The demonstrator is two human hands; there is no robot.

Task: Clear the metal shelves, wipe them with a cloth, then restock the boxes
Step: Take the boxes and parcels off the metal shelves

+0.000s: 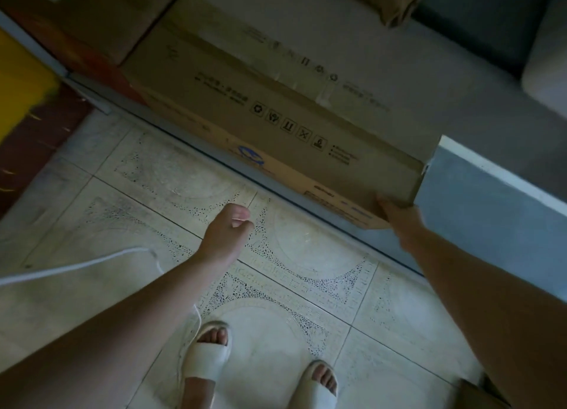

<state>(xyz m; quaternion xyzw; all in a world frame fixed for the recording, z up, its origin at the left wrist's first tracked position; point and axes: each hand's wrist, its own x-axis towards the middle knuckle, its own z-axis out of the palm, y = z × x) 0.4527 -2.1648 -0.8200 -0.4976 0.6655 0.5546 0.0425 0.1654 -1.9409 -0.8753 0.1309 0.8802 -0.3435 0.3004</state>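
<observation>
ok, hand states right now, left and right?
Left hand: fingers curled, holding nothing.
Right hand: gripping the long cardboard box at its near corner.

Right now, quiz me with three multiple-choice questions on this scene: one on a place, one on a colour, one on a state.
1. Where does the right hand grip the long cardboard box? A near right corner B top middle C left end
2. What colour are the sandals? A black B white C red
3. What does the left hand hold? A cloth B cable C nothing
Answers: A, its thumb lies on that corner; B, both look white; C, its curled fingers enclose nothing.
</observation>
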